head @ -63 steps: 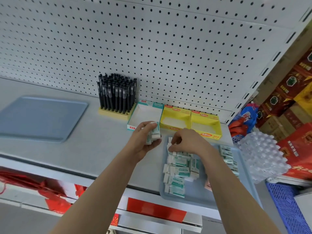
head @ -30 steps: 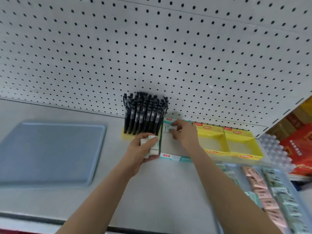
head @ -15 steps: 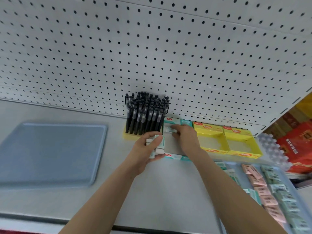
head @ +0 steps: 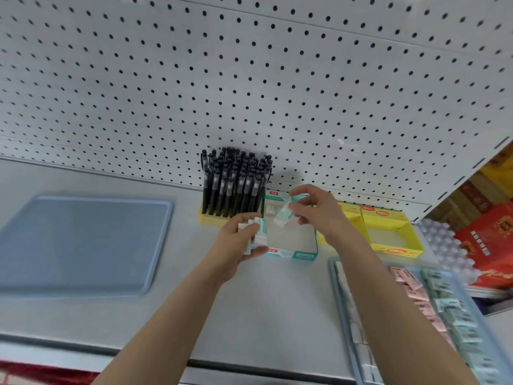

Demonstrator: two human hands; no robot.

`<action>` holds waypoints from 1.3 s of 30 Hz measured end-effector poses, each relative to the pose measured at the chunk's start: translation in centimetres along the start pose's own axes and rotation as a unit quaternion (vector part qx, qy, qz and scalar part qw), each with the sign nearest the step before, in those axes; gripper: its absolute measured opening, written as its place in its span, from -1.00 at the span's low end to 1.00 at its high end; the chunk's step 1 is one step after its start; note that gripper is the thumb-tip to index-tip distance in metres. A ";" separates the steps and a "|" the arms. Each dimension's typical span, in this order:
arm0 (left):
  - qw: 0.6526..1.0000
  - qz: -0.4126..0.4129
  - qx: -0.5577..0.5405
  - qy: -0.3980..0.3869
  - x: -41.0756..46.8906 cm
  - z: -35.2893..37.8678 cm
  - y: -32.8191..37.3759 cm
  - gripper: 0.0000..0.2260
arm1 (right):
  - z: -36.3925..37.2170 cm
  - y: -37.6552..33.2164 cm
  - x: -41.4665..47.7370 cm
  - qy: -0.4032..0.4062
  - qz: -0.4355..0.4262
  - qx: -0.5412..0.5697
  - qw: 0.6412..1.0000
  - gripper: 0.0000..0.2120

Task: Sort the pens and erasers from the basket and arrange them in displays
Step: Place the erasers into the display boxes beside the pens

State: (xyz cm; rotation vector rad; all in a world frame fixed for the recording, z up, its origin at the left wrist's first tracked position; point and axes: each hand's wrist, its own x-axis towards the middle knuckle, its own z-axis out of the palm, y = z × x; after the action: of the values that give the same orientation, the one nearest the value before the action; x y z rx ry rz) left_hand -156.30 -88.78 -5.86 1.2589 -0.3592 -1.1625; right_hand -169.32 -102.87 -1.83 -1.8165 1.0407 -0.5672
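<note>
My left hand (head: 237, 247) grips a small stack of white and green erasers (head: 256, 232) just left of the teal display box (head: 291, 252). My right hand (head: 315, 211) pinches one green and white eraser (head: 283, 216) above that box. One eraser (head: 273, 209) lies at the box's back. Black pens (head: 236, 184) stand upright in a yellow holder beside the box.
Two yellow display boxes (head: 388, 232) stand right of the teal one. A blue tray (head: 337, 290) with several pink and green erasers sits at the right edge of the shelf. A second blue tray (head: 80, 243) lies at the left. Pegboard (head: 249, 79) backs the shelf.
My right hand left one eraser at the back of the teal box, drew back and now holds another eraser above it. My left hand stays beside the box with its stack.
</note>
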 end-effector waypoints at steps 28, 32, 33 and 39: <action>0.987 0.069 0.143 0.001 -0.2 -0.2 -0.4 -0.69 | 1.0 2.2 1.7 0.029 -0.060 -0.245 0.967 -0.84; 0.993 0.050 0.092 -0.052 -0.4 -0.2 0.7 -0.67 | 2.3 -0.6 -0.4 -0.129 -0.031 -0.026 0.991 -0.86; 0.992 0.055 0.095 -0.064 -0.4 -0.2 0.9 -0.67 | 2.5 -0.9 -0.6 -0.143 -0.035 -0.014 0.989 -0.85; 0.995 0.052 0.071 -0.042 -0.3 -0.1 0.3 -0.73 | 1.3 -0.4 -0.3 -0.134 0.015 0.060 0.989 -0.92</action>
State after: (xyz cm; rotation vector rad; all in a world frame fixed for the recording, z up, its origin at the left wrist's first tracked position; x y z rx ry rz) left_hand -156.24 -88.56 -5.53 1.3010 -0.5728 -1.1189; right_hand -168.39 -101.92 -2.04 -1.7132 0.8331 -0.3463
